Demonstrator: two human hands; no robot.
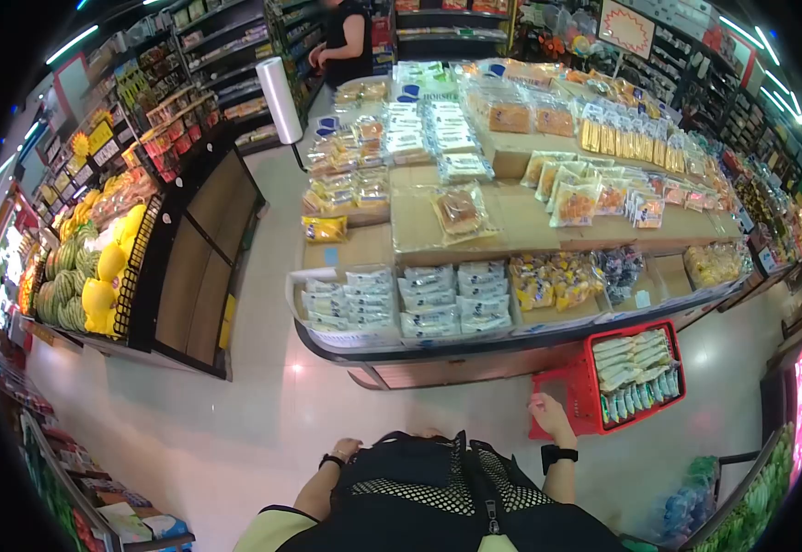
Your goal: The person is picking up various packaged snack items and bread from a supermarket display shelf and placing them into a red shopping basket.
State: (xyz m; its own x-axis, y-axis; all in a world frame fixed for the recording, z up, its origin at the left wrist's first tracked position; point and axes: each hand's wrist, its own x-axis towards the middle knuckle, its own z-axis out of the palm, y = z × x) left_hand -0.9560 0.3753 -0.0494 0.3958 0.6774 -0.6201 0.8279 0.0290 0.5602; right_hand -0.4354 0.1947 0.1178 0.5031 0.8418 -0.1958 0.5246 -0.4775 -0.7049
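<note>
My left hand (347,448) hangs low beside the dark mesh vest, its fingers partly hidden and blurred. Over the pale floor my right hand (549,416) reaches forward, nearest the left side of a red basket (590,386); whether it touches the basket or holds anything is too small to tell. Rows of packaged snacks (634,362) fill the basket, which stands against the front of a display stand (475,342). White-wrapped packs (430,299) and yellow packs (553,281) lie in the stand's front bins. A single bread pack (461,211) rests on the cardboard level above.
At the left is a fruit stand (185,276) with melons. A roll of plastic bags (279,101) stands at the display's far left corner. A person in black (350,41) is at the back. Shelves (452,37) line the far wall. Bottles (693,497) are at lower right.
</note>
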